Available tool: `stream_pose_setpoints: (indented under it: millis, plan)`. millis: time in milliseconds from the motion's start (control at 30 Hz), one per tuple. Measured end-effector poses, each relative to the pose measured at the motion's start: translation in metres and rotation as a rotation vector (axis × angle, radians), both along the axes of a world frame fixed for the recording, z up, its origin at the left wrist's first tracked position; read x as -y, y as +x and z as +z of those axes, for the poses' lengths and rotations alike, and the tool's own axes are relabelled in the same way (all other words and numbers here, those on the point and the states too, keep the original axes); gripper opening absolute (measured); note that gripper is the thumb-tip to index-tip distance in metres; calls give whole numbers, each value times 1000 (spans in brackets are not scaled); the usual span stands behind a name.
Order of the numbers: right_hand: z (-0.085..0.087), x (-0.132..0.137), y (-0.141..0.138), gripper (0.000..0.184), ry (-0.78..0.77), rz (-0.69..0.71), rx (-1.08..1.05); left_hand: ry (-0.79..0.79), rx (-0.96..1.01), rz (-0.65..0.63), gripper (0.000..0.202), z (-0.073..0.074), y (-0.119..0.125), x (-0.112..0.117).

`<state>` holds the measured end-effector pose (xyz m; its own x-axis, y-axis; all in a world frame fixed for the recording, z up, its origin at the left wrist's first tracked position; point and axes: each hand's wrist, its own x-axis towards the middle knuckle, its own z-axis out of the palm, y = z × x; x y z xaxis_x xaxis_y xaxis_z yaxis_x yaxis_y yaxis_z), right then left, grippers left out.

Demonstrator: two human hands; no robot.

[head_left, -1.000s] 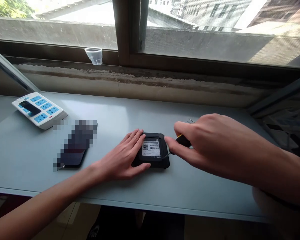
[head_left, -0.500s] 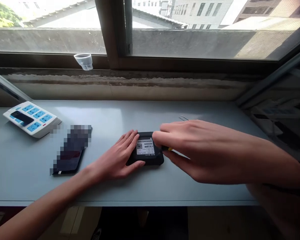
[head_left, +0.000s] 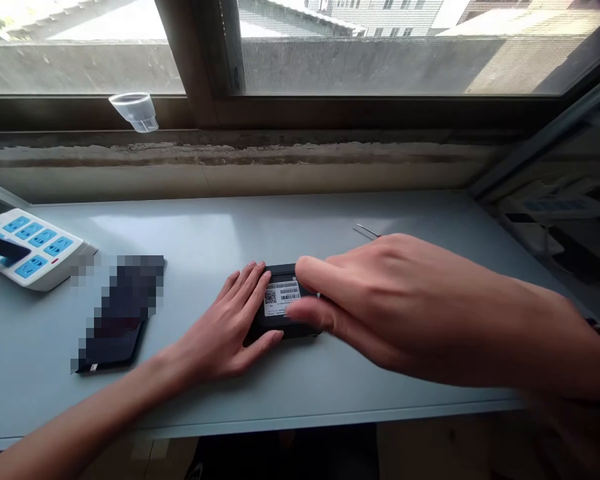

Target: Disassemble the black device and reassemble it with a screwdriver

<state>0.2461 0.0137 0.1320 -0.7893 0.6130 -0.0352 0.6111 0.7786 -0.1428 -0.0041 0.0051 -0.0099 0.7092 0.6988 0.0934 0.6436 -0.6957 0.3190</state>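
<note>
A flat black device [head_left: 281,271] lies on the table with its label side up. Its white label [head_left: 283,298] carries a QR code and barcodes. My left hand [head_left: 230,323] rests over the device's left end, fingers stretched out flat and thumb along the near side. At the right end, my right hand [head_left: 380,307] is closed in a fist with the thumb pointing left across the device. A black-and-yellow handle, likely a screwdriver's, showed in it earlier; the hand now hides it. Behind that hand lies a thin metal-shafted tool [head_left: 366,230], its red end partly covered.
A dark, partly pixelated phone-like slab [head_left: 117,340] lies left of my left hand. Farther left stands a white power strip [head_left: 67,263] with blue sockets and a small dark object [head_left: 5,248] on top. A clear plastic cup [head_left: 137,112] is at the window frame.
My right hand has turned, its thumb swinging out over the label and covering the yellow part. My left hand stays on the device. The view has shifted, moving the left-side objects leftward.
</note>
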Motion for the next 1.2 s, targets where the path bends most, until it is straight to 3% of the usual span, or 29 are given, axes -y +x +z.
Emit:
stream_pose_setpoints:
  millis: [200, 367, 533, 667, 867, 1067, 1200]
  plan:
    - [-4, -1, -2, 7, -36, 0, -40, 22, 27, -12, 81, -1, -2, -2]
    - [-5, -3, -2, 23, 60, -81, -34, 19, 19, -13, 84, -1, -3, -2]
    - [-4, -3, -1, 12, 9, -70, -26, 44, -19, -13, 87, -3, -4, -2]
    - [-9, -3, -4, 29, 97, -147, -25, 56, -6, -16, 86, -4, -4, -1]
    - [-7, -4, -1, 17, 49, -62, -26, 67, -32, -25, 88, 0, -4, -2]
    - [-8, -8, 0, 26, 123, -94, -20, 59, -28, -27, 87, -1, -4, -2]
    - [-6, -6, 3, 9, 58, -3, -52, 61, -30, -28, 90, -1, -6, -2]
